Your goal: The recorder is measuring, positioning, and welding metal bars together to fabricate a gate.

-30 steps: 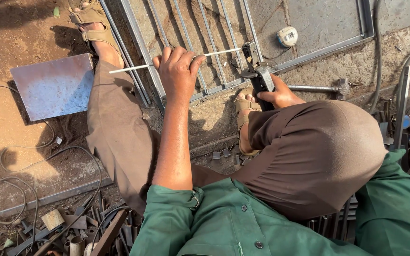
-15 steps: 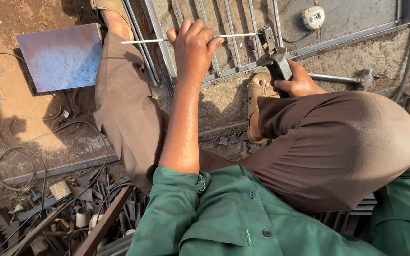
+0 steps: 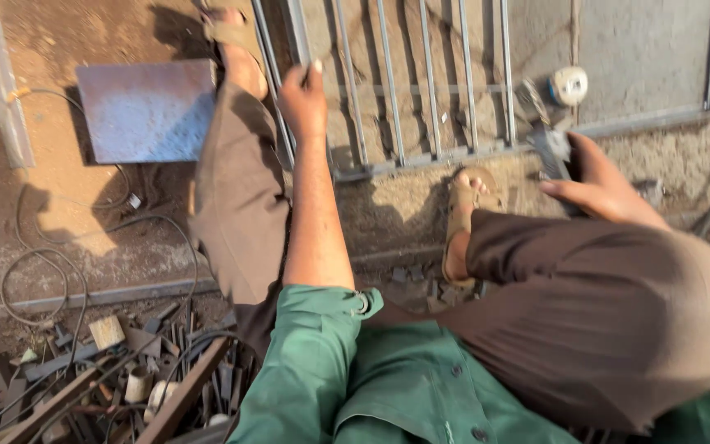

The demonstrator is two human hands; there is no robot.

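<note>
The thin white rod is gone from the left hand (image 3: 303,100), whose fingers now curl on the metal grille (image 3: 421,90); the right hand (image 3: 597,177) still wraps the angle grinder (image 3: 554,148), so the marking looks finished.

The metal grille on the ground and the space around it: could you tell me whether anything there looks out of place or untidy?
Yes. Metal offcuts lie heaped at the lower left with loose cables looping across the dirt. The left hand grips an upright bar at the edge of the grille; the right hand holds a dark tool, blurred.
</note>
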